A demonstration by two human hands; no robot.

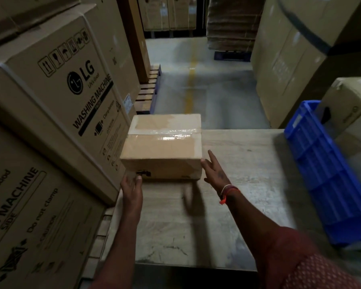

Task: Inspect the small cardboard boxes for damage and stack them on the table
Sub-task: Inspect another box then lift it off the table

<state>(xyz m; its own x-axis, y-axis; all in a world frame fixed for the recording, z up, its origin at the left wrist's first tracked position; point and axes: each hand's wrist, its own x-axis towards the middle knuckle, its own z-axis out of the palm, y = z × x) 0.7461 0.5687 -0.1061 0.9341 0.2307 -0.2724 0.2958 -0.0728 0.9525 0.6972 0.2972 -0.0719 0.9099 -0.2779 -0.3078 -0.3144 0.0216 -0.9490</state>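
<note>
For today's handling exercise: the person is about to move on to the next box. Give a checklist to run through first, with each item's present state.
1. Box rests on table: ok.
2. Tape on top sealed: ok.
3. Visible faces undamaged: ok; far and under sides: cannot tell.
4. Left hand touches the near left corner: ok.
5. Right hand open at the right corner: ok.
6. Crate apart from box: ok.

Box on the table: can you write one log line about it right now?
small box on table, far left | left hand at near-left corner | right hand open at right edge | blue crate right
</note>
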